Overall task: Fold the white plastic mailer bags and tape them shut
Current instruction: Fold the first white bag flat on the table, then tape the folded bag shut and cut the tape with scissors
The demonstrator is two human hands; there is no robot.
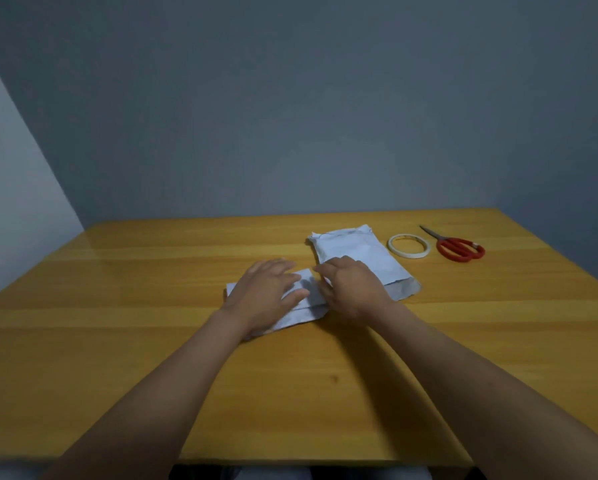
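Hands Pressing a Folded Mailer Flat

Hands meet over a small folded white plastic mailer bag that lies on the yellow-brown wooden counter, slightly left of centre. The left hand lies palm down on the bag's left part, its fingers straight, a little spread and pressing on the plastic. The right hand rests on the bag's right end, its fingers bent with the tips down at the plastic's edge. They seem to be pressing a crease, but I cannot tell whether they pinch the plastic or only push on it. The two hands nearly touch, and a strip of white bag shows between them.

Just behind the right hand lies a second white plastic mailer bag, flat and unfolded, its grey open end towards the person and partly hidden by that hand. To its right sits a flat roll of pale tape, and just beyond that a pair of red-handled scissors, blades pointing away. Both are well apart from the hands. A grey-blue wall rises behind the counter.
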